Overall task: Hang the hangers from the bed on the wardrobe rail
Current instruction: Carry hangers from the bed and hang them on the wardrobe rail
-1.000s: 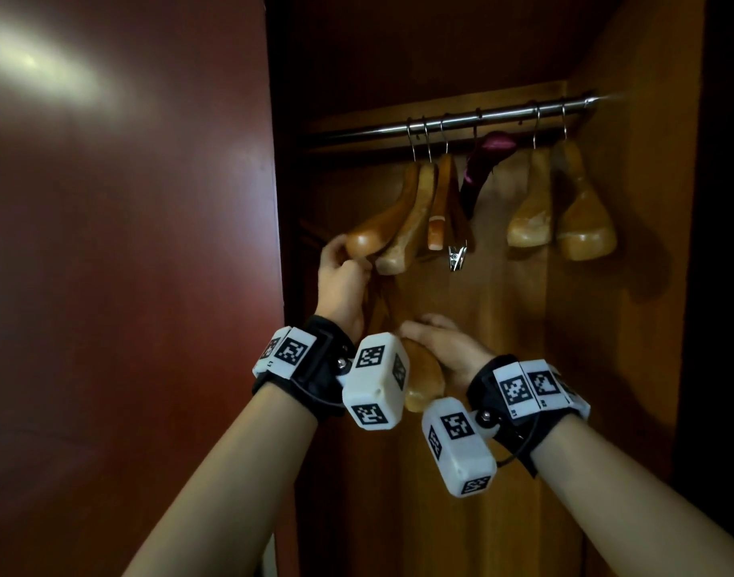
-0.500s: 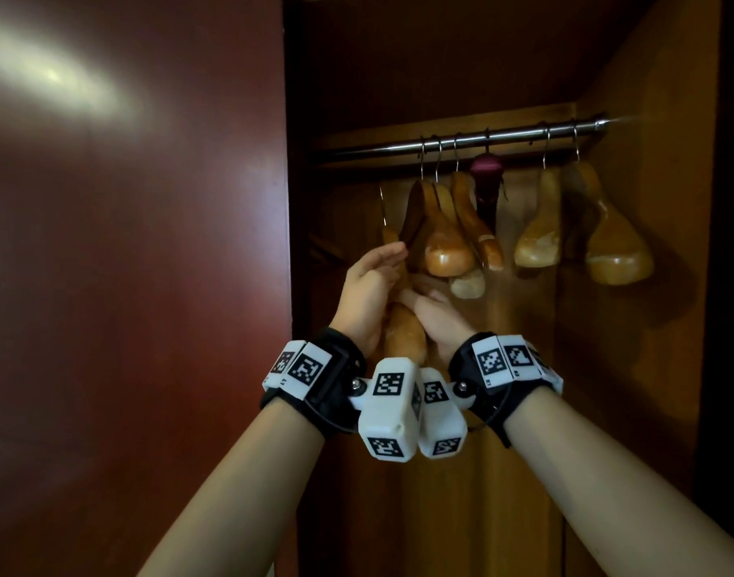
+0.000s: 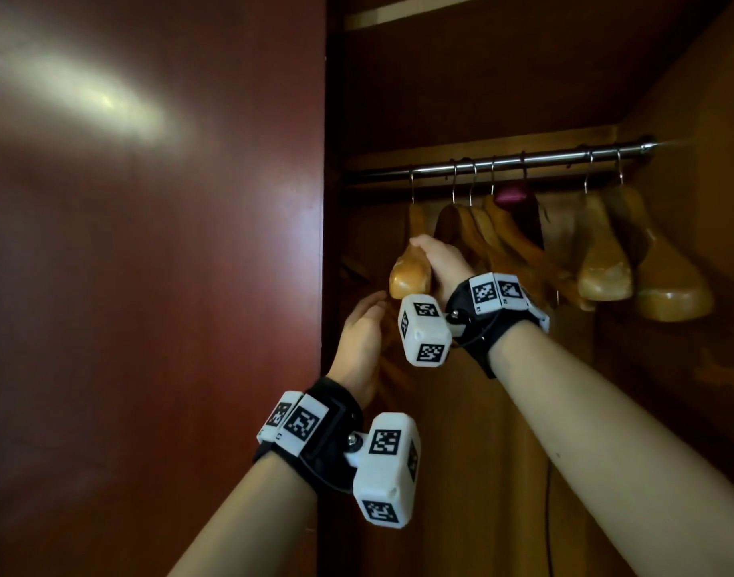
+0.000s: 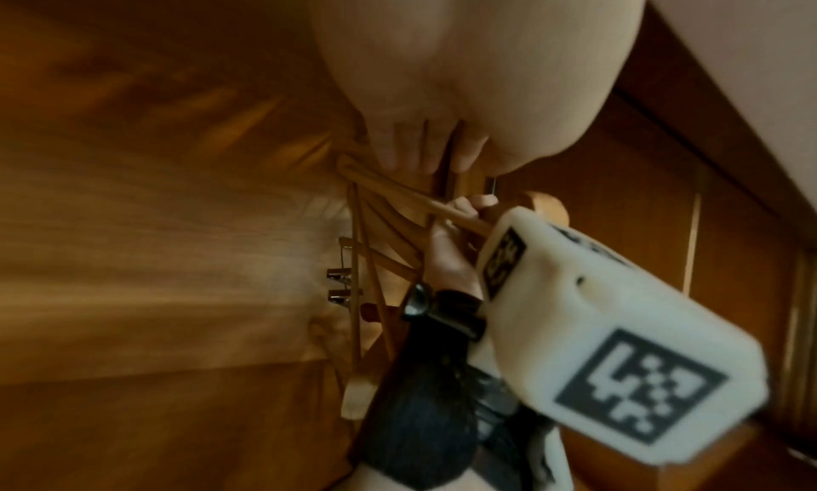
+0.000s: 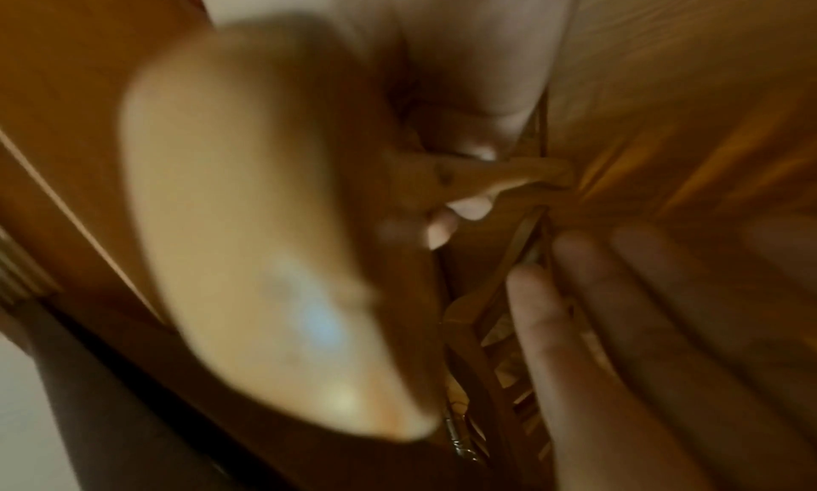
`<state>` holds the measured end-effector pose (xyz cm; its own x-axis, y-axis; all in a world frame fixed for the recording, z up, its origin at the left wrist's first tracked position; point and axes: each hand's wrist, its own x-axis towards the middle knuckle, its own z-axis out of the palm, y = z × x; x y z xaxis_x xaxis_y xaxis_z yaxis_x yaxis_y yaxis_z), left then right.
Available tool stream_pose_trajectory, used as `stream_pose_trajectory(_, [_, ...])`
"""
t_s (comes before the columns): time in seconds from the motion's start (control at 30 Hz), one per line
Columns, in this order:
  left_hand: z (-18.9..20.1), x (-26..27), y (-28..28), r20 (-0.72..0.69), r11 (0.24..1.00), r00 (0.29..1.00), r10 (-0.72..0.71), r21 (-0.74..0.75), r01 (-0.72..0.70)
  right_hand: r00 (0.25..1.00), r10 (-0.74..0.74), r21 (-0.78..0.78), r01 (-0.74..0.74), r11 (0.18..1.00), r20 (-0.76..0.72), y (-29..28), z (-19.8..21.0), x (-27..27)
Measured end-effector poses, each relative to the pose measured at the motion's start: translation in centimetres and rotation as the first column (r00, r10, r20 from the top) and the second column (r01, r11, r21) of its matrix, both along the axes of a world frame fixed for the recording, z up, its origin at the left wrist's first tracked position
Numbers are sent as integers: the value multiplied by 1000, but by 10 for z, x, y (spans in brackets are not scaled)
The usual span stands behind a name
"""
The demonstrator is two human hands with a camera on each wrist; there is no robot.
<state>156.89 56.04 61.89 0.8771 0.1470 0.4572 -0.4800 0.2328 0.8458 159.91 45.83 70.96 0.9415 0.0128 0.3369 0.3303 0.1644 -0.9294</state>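
Note:
A metal wardrobe rail (image 3: 502,162) runs across the open wardrobe. My right hand (image 3: 438,264) grips a wooden hanger (image 3: 411,272) by its near shoulder, and the hanger's wire hook (image 3: 412,187) reaches up to the rail at the left end. In the right wrist view the hanger (image 5: 265,254) is blurred and fills the left side. My left hand (image 3: 361,339) is lower down and to the left, fingers straight, holding nothing. In the left wrist view my right hand's fingers (image 4: 464,212) curl round a hanger bar.
Several more wooden hangers (image 3: 482,243) and a purple one (image 3: 511,197) hang mid-rail, and two wide ones (image 3: 602,260) hang at the right. The dark red wardrobe door (image 3: 149,285) stands close on the left. A shelf edge (image 3: 419,10) is above.
My right hand lifted the hanger up to the left end of the rail. My left hand let go of it and dropped lower. The other hangers swung back.

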Motion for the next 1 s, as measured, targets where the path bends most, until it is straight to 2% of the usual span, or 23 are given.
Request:
stream_pose_trajectory(0.4, [7, 14, 7, 2, 997, 1000, 3, -80, -3, 982, 167, 97, -175, 980, 84, -3, 13, 10])
stream_pose_trajectory(0.7, [9, 16, 0, 37, 999, 999, -15, -52, 17, 985, 144, 91, -152, 984, 90, -18, 30, 5])
stream_pose_trajectory(1.0, [6, 13, 4, 31, 997, 999, -14, -72, 16, 995, 10, 26, -13, 1000, 97, -15, 21, 22])
